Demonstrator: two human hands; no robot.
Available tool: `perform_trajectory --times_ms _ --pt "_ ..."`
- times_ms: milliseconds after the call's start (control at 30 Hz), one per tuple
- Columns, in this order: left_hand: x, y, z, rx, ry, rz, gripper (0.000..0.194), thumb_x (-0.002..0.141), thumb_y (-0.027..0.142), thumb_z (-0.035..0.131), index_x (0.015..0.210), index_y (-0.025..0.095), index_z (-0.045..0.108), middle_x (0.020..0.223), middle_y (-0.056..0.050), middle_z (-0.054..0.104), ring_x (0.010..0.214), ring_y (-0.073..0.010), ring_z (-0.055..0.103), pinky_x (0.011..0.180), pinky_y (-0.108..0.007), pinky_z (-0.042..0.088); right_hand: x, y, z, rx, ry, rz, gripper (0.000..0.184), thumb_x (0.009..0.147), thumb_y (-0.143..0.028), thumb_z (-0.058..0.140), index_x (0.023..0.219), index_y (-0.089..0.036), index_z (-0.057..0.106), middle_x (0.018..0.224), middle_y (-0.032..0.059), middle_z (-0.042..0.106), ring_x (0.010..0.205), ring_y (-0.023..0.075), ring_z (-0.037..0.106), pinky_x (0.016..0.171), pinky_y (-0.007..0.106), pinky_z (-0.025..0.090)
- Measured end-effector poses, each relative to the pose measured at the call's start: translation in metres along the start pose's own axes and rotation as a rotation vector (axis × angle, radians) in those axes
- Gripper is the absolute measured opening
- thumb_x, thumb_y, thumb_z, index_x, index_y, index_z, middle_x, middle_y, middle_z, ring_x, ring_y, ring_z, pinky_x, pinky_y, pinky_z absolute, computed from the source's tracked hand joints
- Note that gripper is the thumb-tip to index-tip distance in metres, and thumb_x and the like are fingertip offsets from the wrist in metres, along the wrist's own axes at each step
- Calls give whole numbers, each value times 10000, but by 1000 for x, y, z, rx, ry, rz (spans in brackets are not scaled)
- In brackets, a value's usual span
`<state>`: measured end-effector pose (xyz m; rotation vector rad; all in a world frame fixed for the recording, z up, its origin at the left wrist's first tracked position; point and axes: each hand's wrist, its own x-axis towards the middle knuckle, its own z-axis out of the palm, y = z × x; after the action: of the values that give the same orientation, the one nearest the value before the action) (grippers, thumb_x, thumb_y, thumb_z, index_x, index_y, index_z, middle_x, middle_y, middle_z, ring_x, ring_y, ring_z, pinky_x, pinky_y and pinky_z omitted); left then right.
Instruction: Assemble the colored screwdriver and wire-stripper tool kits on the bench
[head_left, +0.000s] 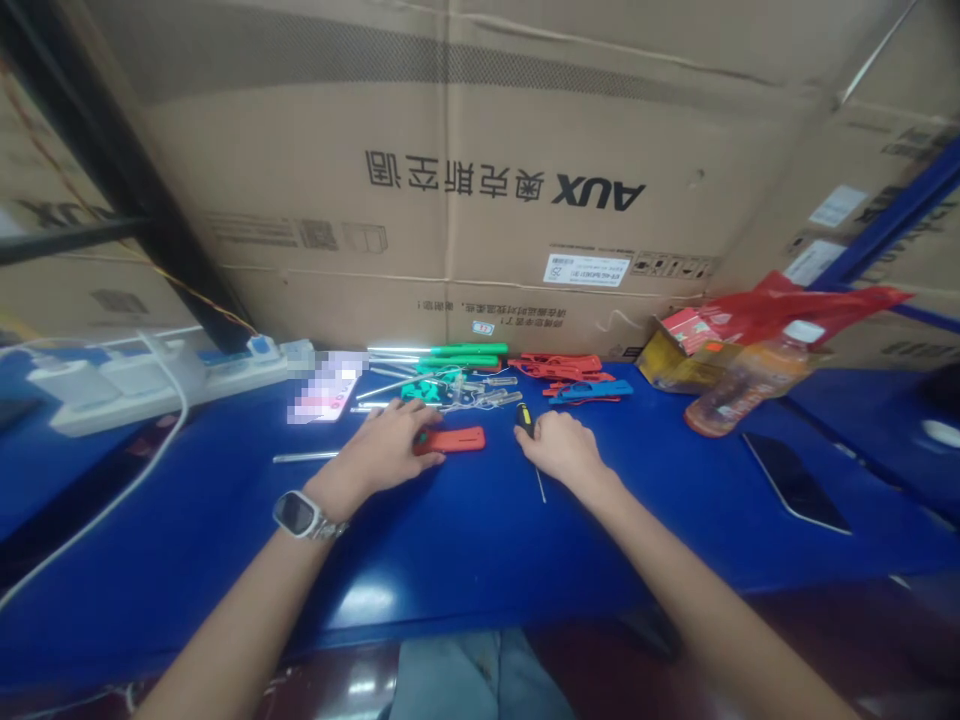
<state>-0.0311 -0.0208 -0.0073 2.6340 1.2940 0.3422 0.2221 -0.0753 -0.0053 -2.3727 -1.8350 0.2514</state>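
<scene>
My left hand, with a watch on its wrist, is closed around the left end of a flat red plastic handle lying low over the blue table. A thin metal rod sticks out to the left from beneath that hand; whether it joins the handle is hidden. In my right hand is a small screwdriver with a black and yellow handle, its thin shaft angled down toward me. Just beyond both hands lie green-handled rods, clear-handled pieces, red plastic parts and a blue plastic part.
A large cardboard box walls off the back of the blue table. At left are a white power strip and a lit phone. A drink bottle, a small open carton and a dark phone are at right.
</scene>
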Motion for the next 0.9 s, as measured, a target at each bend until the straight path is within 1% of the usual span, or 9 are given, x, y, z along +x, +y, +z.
perform_trajectory --times_ms 100,167,300,367,567,667,733,800,900 --pt "-5 -10 -3 22 -49 99 245 898 325 623 1116 232 686 1116 -91 655 1034 -310 599 901 -445 460 -3 -4 -11 -11 -52 -31 465 920 -563 474 987 -147 672 948 218 697 935 360 693 720 416 490" --pt "-6 -12 -4 -6 -49 176 245 942 293 563 1146 215 674 1120 -100 631 1007 -268 615 892 -398 481 -6 -9 -19 14 12 -116 522 920 -590 470 1126 -136 624 1062 234 670 935 357 686 708 421 499" --pt "2 -3 -11 -29 68 260 316 993 303 473 1268 237 615 1192 -106 575 1002 -240 627 900 -383 507 -5 -22 -25 36 127 -657 461 922 -458 554 1316 -221 534 1339 169 570 1169 330 590 864 441 500" --pt "14 2 -19 -32 110 295 341 1004 310 449 1307 237 589 1233 -114 558 1065 -253 617 936 -394 504 5 -26 -25 41 121 -795 389 942 -333 546 1317 -230 536 1312 131 611 1208 303 571 944 445 468" --pt "80 -28 -40 -44 231 361 350 965 232 498 1305 217 581 1307 -113 559 1111 -235 623 964 -392 505 76 -18 -40 107 175 -731 316 942 -235 522 1258 -232 533 1129 91 714 929 261 668 815 377 468" --pt "109 -54 -41 -28 297 308 279 954 160 427 1035 178 693 1048 -81 682 951 -197 669 879 -333 528 113 -13 -47 129 190 -710 275 928 -172 469 1179 -219 572 985 64 731 862 241 664 766 328 452" --pt "118 -67 -38 -62 382 266 267 923 143 435 943 164 700 1008 -80 702 917 -192 676 864 -319 531 132 -11 -46 206 197 -764 308 891 -101 434 1126 -210 601 1017 60 725 900 226 662 784 311 455" --pt "120 -75 -33 -68 457 261 244 895 156 477 1003 157 696 1071 -90 701 986 -208 661 922 -347 515 147 -10 -41 290 244 -815 359 843 -48 421 1104 -193 621 1097 69 713 986 218 652 848 315 460" --pt "117 -82 -27 -8 442 285 269 877 211 544 1102 167 684 1140 -99 687 1056 -242 616 957 -406 496 158 -8 -27 324 336 -809 391 827 -37 440 1136 -175 637 1208 84 689 1114 222 616 952 354 443"
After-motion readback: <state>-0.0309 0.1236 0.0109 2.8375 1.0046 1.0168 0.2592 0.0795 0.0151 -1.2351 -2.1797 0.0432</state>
